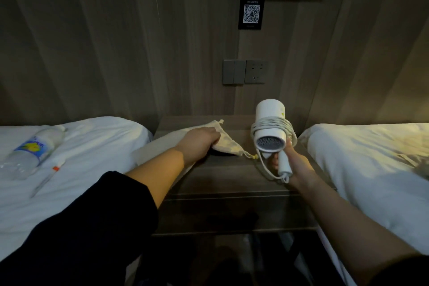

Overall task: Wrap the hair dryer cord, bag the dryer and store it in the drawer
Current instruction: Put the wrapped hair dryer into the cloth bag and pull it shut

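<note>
A wooden nightstand [222, 176] carries a cloth drawstring bag [226, 143]. Left of the nightstand, a white bed [92, 146] holds a plastic water bottle [30, 151] and, perhaps, a toothbrush [50, 175].

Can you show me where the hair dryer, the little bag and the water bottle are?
hair dryer [270, 133]: head view, on its white barrel where the cord is wound.
little bag [228, 144]: head view, on the cloth beside the left hand.
water bottle [32, 150]: head view, on its label.
</note>
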Action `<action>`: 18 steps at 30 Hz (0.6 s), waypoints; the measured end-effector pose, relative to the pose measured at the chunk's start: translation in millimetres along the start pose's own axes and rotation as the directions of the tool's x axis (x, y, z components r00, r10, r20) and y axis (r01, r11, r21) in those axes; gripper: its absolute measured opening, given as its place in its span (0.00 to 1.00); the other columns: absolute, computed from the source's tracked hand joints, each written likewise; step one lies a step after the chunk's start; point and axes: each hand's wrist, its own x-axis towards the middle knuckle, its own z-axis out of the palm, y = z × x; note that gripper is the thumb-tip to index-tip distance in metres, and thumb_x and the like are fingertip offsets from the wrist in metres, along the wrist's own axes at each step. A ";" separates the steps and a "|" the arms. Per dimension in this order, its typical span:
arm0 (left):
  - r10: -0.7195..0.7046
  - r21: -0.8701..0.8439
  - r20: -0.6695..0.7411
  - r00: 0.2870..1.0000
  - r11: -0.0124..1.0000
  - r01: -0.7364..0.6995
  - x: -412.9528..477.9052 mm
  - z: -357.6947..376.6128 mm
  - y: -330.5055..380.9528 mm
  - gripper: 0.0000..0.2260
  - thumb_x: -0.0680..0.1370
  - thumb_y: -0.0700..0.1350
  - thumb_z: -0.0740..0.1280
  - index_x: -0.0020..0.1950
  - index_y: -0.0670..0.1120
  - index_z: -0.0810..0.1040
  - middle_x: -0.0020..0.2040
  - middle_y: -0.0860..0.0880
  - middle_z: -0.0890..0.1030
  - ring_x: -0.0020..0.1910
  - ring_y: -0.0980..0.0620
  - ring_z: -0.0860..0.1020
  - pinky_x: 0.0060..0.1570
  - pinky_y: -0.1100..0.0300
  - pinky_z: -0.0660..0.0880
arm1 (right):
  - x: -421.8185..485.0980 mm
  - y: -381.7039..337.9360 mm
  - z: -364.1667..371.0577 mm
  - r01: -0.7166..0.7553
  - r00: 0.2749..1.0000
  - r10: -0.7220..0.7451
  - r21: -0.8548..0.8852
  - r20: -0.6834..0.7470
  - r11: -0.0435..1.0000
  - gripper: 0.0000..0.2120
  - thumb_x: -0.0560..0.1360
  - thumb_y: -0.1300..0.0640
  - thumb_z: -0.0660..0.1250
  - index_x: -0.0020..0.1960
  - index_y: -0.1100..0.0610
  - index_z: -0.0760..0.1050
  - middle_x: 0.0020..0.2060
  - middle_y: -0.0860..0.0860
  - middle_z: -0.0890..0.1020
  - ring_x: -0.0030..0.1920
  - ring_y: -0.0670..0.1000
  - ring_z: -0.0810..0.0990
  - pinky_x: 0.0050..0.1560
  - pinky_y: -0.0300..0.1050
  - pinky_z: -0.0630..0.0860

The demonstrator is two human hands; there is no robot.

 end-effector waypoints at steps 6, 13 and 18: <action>0.432 0.202 -0.089 0.897 0.890 -0.409 -21.3 0.0 9.9 0.06 0.73 0.41 0.61 0.46 0.45 0.76 0.50 0.44 0.80 0.50 0.45 0.77 0.44 0.54 0.77 | -11.6 -2.0 -10.3 0.009 0.998 -0.012 -0.057 -0.066 0.998 0.25 0.69 0.45 0.70 0.57 0.62 0.76 0.51 0.61 0.82 0.53 0.59 0.81 0.52 0.57 0.78; 0.135 0.365 0.117 0.984 0.916 -0.169 -58.3 14.1 -18.5 0.07 0.73 0.41 0.67 0.50 0.45 0.79 0.57 0.43 0.78 0.58 0.42 0.74 0.54 0.48 0.74 | -20.6 8.1 -12.8 0.040 0.995 -0.052 -0.155 -0.080 0.987 0.20 0.71 0.45 0.70 0.47 0.63 0.77 0.42 0.61 0.81 0.41 0.56 0.80 0.45 0.49 0.78; -0.305 -0.100 0.135 0.943 0.942 0.319 -46.7 7.8 30.5 0.14 0.78 0.50 0.59 0.56 0.45 0.78 0.58 0.45 0.76 0.58 0.45 0.71 0.57 0.52 0.71 | -24.2 9.3 -10.3 0.071 0.992 -0.091 -0.207 -0.089 0.976 0.18 0.72 0.46 0.69 0.45 0.63 0.76 0.38 0.60 0.79 0.37 0.55 0.78 0.41 0.49 0.77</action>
